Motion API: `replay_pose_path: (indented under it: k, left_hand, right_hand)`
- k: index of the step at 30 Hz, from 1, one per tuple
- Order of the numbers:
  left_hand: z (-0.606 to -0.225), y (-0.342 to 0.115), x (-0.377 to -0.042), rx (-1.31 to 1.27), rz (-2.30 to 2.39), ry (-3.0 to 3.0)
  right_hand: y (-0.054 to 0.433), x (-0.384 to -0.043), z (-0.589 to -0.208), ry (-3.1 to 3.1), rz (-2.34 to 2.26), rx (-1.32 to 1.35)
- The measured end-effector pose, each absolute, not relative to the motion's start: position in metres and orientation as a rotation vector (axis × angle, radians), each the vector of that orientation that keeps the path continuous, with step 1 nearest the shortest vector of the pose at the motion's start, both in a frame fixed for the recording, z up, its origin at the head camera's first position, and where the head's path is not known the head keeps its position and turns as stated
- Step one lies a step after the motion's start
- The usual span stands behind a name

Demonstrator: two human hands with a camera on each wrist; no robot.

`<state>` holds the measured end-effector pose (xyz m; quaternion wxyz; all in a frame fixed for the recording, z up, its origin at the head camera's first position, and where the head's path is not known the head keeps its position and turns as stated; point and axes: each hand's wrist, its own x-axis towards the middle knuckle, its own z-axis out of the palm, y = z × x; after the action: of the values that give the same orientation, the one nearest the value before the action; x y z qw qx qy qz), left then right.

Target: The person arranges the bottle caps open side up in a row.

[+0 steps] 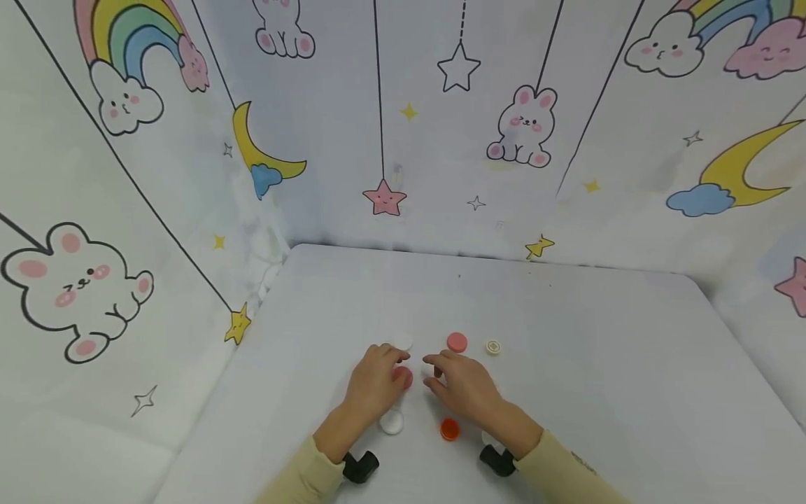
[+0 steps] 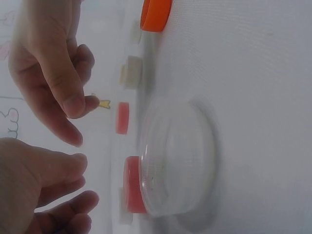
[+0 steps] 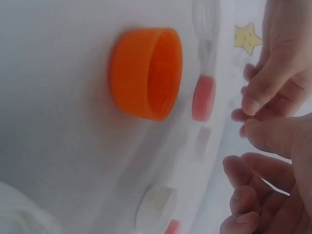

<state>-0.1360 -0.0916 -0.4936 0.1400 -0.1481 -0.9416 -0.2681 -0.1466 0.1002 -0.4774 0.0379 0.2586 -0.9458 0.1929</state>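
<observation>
two hands hover over the surface, each with fingers loosely bent, thumb apart from fingertips and nothing visible in the grasp: left hand and right hand. the red cap lies on the surface below the left thumb, apart from it, near a clear lid; the orange cap sits open side up, nearer the person. this looks like a poised moment, between handling caps; picking one up would call for lowering a hand and pinching the rim.
</observation>
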Motion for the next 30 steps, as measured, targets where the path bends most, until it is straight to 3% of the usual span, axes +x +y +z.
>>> replay_pose_path:
  k: [30]
  left_hand:
    - [-0.490, -0.106, -0.130, -0.397, -0.724, -2.876]
  right_hand:
    - [0.085, -0.154, -0.476, -2.940, 0.601, 0.848]
